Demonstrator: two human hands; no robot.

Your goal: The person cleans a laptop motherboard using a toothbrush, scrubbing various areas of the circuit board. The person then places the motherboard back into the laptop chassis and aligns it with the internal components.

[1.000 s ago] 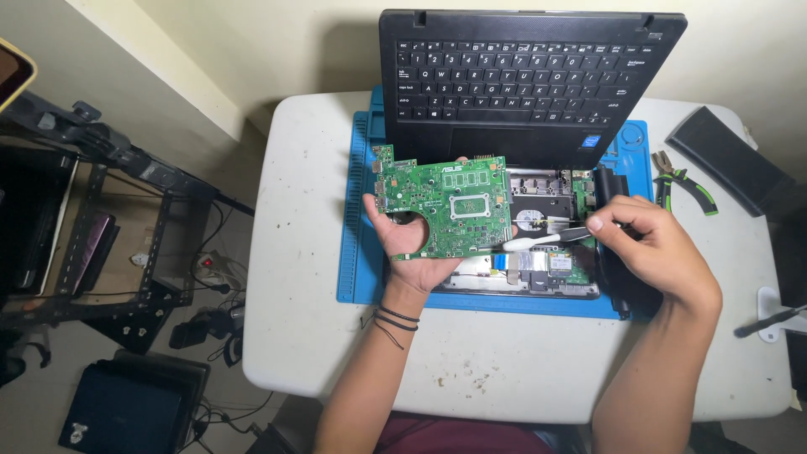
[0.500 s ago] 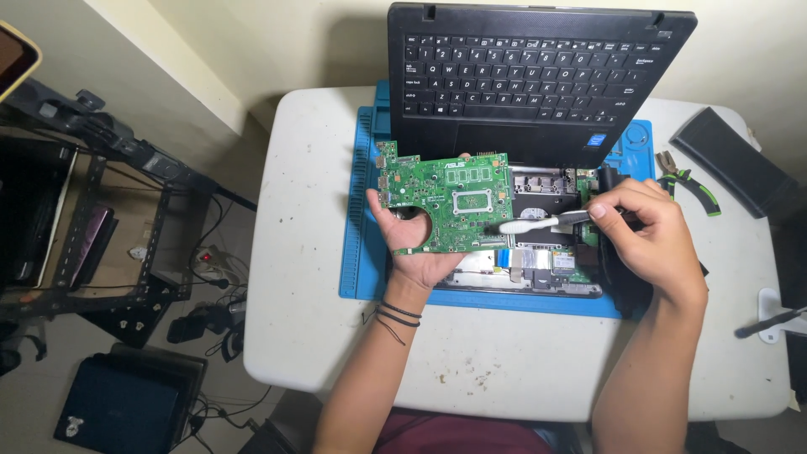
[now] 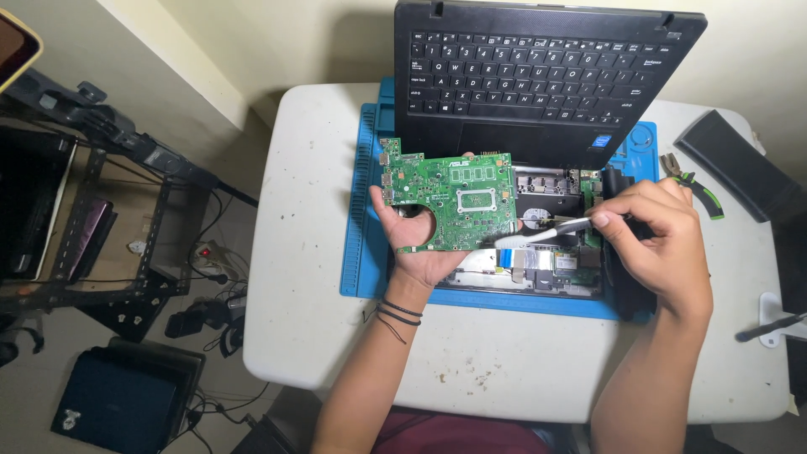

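My left hand point(image 3: 420, 244) holds a green circuit board point(image 3: 450, 202) from below, tilted up over an opened laptop base point(image 3: 555, 252). My right hand point(image 3: 660, 244) pinches a thin tool with a light bristled tip point(image 3: 538, 233); the tip points left and sits at the board's lower right edge. The laptop's black keyboard panel point(image 3: 538, 76) stands propped behind the base. All of it rests on a blue work mat point(image 3: 363, 252) on a white table point(image 3: 311, 277).
Green-handled pliers point(image 3: 693, 185) and a flat black panel point(image 3: 740, 172) lie at the table's right. A dark tool on a white holder point(image 3: 769, 324) sits at the right edge. A black rack point(image 3: 92, 219) and cables stand on the floor to the left.
My right hand has shifted left, bringing the brush tip from over the laptop base to the board's lower right edge. The view has dropped a little; my left hand keeps the board raised.
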